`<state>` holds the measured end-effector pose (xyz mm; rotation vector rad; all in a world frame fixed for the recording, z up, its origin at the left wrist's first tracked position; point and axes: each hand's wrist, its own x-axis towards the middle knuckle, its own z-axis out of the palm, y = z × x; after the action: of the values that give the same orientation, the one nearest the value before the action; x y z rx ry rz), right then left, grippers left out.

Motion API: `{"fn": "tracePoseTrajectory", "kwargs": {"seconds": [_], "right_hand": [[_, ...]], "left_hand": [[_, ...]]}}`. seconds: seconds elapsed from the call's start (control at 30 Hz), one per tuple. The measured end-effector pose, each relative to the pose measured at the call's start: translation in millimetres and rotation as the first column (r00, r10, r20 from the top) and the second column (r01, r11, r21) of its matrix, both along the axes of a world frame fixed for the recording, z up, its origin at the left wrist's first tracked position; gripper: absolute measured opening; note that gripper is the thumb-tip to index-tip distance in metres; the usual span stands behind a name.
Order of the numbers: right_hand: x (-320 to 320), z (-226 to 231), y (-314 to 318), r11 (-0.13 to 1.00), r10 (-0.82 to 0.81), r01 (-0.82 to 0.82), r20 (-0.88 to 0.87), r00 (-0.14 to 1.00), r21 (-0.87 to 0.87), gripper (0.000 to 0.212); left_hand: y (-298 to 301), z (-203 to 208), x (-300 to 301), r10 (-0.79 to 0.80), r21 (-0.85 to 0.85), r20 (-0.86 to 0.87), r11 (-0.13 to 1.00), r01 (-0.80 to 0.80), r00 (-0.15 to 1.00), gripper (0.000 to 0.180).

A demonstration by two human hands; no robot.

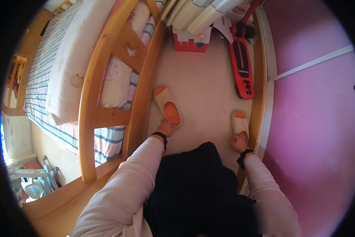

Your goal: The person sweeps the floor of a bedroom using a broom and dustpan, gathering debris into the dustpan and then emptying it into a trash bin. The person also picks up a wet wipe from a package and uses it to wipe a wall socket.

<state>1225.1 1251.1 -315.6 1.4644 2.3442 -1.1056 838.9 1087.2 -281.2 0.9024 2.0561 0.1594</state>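
A cream slide slipper (pixel 165 98) with an orange insole lies slantwise, close to the wooden bed frame. My left hand (pixel 167 127) is closed on its heel end, with a finger over the insole. On the other side, beside the wooden skirting, is a matching slipper (pixel 240 125). My right hand (pixel 239 142) grips the heel of that one, its fingers partly hidden from above. Both slippers point away from me, toe ends far. Each wrist wears a dark band.
A wooden bed (pixel 88 118) with a guard rail and striped bedding runs along the left. Against the pink wall (pixel 307 106) on the right, a red scooter (pixel 241 65) lies near the skirting. A red box (pixel 190 46) stands at the far end, below cream panels (pixel 201 17).
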Motion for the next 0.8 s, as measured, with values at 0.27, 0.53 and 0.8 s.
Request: {"fn": "tracePoseTrajectory", "kwargs": {"seconds": [0.27, 0.53, 0.8], "right_hand": [[-49, 17, 16, 0.97, -0.059, 0.151, -0.418, 0.907, 0.19, 0.035], [-198, 6, 52, 0.961, 0.274, -0.208, -0.514, 0.813, 0.183, 0.054], [-305, -3, 88, 0.955, 0.285, -0.294, -0.381, 0.879, 0.035, 0.066]], "left_hand": [[-1, -77, -23, 0.111, 0.138, -0.074, 0.985, -0.1, 0.991, 0.054], [45, -38, -42, 0.053, 0.321, -0.144, 0.947, -0.004, 0.988, 0.078], [85, 11, -42, 0.131, -0.165, -0.061, 0.976, -0.139, 0.99, 0.1]]}}
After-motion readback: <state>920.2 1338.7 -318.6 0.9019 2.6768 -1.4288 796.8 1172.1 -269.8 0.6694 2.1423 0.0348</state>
